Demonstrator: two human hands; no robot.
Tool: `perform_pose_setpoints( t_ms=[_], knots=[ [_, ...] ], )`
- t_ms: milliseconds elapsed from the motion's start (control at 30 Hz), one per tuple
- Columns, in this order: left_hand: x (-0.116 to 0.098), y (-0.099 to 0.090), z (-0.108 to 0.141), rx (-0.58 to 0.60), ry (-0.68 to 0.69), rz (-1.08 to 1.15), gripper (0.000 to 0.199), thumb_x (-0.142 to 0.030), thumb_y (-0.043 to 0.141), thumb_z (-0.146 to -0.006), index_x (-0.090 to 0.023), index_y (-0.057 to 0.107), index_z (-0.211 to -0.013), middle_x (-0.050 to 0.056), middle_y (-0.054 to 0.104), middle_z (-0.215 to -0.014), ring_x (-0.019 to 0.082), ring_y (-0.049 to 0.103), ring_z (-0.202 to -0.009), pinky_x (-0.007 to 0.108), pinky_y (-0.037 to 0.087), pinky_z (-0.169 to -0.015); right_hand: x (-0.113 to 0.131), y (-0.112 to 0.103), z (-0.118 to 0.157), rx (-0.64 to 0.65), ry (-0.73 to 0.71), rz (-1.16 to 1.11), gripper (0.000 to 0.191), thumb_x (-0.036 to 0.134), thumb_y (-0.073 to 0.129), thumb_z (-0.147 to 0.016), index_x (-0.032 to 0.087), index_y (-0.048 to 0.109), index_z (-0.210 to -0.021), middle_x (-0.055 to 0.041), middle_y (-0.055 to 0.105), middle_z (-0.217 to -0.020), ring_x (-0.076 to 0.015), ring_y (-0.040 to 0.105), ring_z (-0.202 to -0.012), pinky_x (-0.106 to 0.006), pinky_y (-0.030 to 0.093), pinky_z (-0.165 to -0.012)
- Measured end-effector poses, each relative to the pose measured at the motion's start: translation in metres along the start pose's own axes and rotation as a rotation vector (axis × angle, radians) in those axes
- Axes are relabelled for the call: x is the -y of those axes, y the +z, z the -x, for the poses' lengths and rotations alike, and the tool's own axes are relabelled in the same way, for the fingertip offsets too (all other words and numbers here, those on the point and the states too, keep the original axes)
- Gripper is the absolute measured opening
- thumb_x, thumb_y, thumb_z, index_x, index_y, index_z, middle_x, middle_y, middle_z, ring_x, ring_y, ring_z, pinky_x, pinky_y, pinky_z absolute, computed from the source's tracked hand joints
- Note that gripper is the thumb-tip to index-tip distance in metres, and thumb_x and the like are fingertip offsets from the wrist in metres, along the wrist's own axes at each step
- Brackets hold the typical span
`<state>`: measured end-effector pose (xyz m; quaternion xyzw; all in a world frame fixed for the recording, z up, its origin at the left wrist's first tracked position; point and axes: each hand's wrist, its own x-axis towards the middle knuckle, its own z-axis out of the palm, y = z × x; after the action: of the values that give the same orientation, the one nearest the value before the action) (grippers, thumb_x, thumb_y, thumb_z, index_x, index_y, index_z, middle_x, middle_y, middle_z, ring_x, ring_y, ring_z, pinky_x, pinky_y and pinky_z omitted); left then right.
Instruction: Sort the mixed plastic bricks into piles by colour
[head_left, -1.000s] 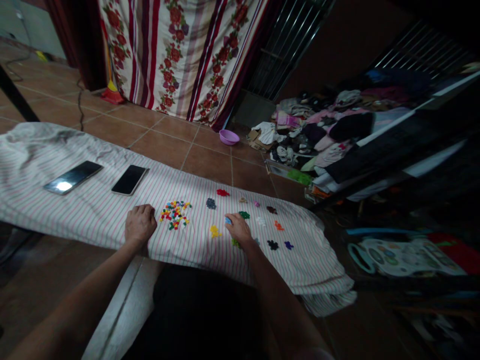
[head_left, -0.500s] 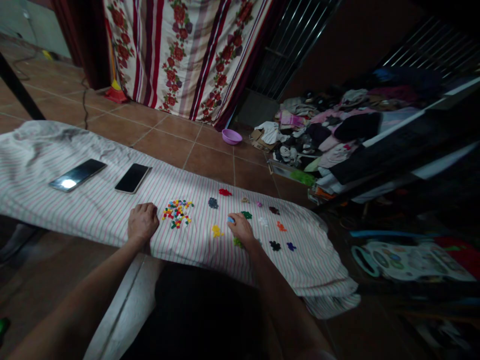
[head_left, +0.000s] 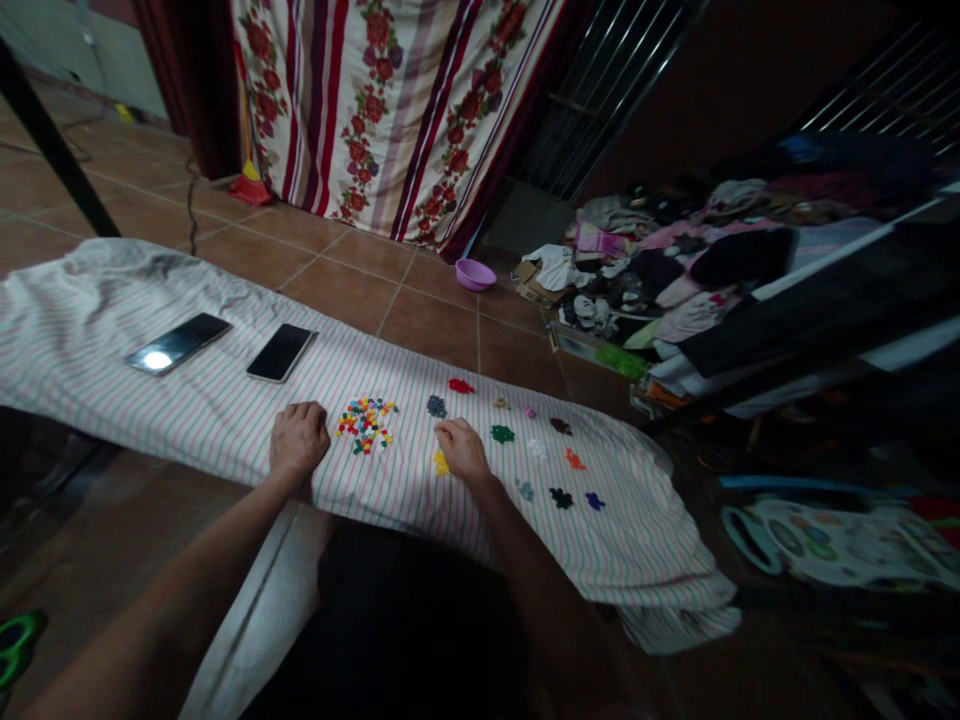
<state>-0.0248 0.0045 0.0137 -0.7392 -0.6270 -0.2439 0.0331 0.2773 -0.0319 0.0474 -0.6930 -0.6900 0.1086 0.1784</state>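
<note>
The striped cloth point(head_left: 202, 420) looks matt and wrinkled at the left, the phones point(head_left: 281, 353) smooth and glossy, the purple basin point(head_left: 475, 275) plastic.

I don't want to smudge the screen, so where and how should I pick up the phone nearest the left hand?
Come from above and pinch the phone by its two long edges, near the middle. It lies flat on the striped cloth, screen up, so the edges look free to grip.

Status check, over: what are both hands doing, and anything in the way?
Left hand resting beside mixed-color pile. Right hand partly covering yellow pile, grip unclear. Two phones on striped cloth, clear of both hands.
</note>
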Motion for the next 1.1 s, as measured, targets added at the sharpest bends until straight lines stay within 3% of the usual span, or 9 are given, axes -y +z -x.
perform_pose_setpoints(
  t_ms=[233,433,1100],
  knots=[
    [-0.002,-0.004,0.0,0.011,-0.005,0.023,0.021,-0.021,0.042,-0.084,-0.019,0.062,-0.088,0.012,0.066,-0.092,0.028,0.054,-0.093,0.041,0.036,-0.079,0.056,0.035,0.002,0.149,-0.222,-0.159,0.023,0.018,0.05,-0.092,0.021,0.071,-0.102,-0.0049,0.065,-0.096,-0.0148,0.06,-0.093,-0.025,0.046,-0.088],
    [-0.001,-0.001,0.0,0.002,-0.001,0.016,0.021,-0.02,0.043,-0.084,-0.018,0.063,-0.089,0.012,0.066,-0.093,0.028,0.054,-0.093,0.041,0.037,-0.079,0.088,0.043,0.001,0.199,-0.238,-0.15,0.027,0.018,0.048,-0.094,0.022,0.07,-0.109,-0.0049,0.062,-0.1,-0.0142,0.058,-0.098,-0.024,0.045,-0.091],
    [0.0,0.002,0.0,-0.021,0.002,-0.002,0.018,-0.02,0.044,-0.085,-0.018,0.061,-0.089,0.01,0.067,-0.093,0.027,0.055,-0.091,0.039,0.036,-0.077,0.115,0.051,-0.025,0.202,-0.116,-0.019,0.031,0.021,0.044,-0.094,0.025,0.067,-0.114,-0.0066,0.06,-0.108,-0.0164,0.057,-0.098,-0.027,0.046,-0.088]
  ],
)
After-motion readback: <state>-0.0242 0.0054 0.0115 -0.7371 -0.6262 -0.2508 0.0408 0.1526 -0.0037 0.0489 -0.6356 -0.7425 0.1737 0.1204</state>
